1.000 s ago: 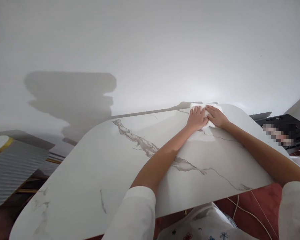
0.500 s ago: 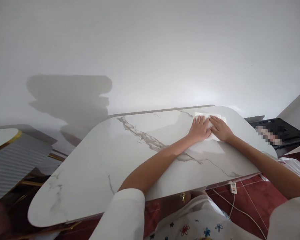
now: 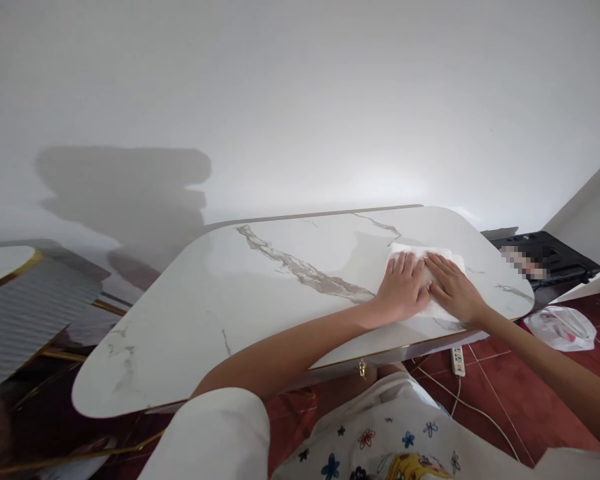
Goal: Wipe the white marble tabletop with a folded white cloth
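Observation:
A folded white cloth (image 3: 430, 253) lies on the marble-patterned white tabletop (image 3: 290, 320), right of its middle. My left hand (image 3: 403, 287) rests flat on the cloth's left part, fingers stretched out and pointing away from me. On the cloth's right part lies my right hand (image 3: 455, 287), also flat, its fingers slanting up to the left. The two hands nearly meet at the thumbs. Both press the cloth from above, without fingers wrapped round it. The palms hide much of the cloth's near part.
Behind the tabletop stands a white wall (image 3: 330, 100). A black case-like object (image 3: 560, 250) is at the right, partly blurred out. On the red tiled floor are a white plastic bag (image 3: 563, 327) and a power strip (image 3: 458, 361) with its cable. A ribbed, gold-edged cabinet (image 3: 35, 320) stands at the left.
Both hands have slid the cloth toward me, from near the tabletop's far edge to nearer its front edge. The whole view has shifted slightly.

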A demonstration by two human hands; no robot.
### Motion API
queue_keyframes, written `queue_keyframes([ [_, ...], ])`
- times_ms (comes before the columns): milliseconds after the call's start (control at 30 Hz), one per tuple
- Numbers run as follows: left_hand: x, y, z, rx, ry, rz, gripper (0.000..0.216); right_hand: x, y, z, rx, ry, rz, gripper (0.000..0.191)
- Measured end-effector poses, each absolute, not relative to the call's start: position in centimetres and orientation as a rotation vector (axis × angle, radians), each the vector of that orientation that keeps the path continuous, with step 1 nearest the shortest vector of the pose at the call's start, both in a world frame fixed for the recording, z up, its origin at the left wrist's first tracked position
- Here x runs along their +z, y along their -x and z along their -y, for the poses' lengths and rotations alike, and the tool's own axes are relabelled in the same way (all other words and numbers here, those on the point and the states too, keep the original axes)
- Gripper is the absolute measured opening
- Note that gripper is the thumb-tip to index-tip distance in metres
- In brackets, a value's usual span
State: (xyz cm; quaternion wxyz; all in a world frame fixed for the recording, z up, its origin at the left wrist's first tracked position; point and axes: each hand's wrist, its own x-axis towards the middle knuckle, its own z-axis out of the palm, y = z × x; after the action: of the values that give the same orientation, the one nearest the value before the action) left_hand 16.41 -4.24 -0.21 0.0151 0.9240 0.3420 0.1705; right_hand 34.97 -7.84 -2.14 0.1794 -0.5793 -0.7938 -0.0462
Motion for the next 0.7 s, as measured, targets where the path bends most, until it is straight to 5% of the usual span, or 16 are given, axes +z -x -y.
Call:
queue_keyframes([
  [333, -1.4, -13.1, 8.2, 0.539, -2.978, -1.022, 0.064, -2.5, -31.1, 13.3, -0.285, 1.655, 2.255, 0.059],
  [700, -1.0, -11.0, 2.9, 0.446, -2.982, -1.109, 0.061, -1.2, -28.4, 7.2, -0.133, 1.676, 2.277, 0.059],
])
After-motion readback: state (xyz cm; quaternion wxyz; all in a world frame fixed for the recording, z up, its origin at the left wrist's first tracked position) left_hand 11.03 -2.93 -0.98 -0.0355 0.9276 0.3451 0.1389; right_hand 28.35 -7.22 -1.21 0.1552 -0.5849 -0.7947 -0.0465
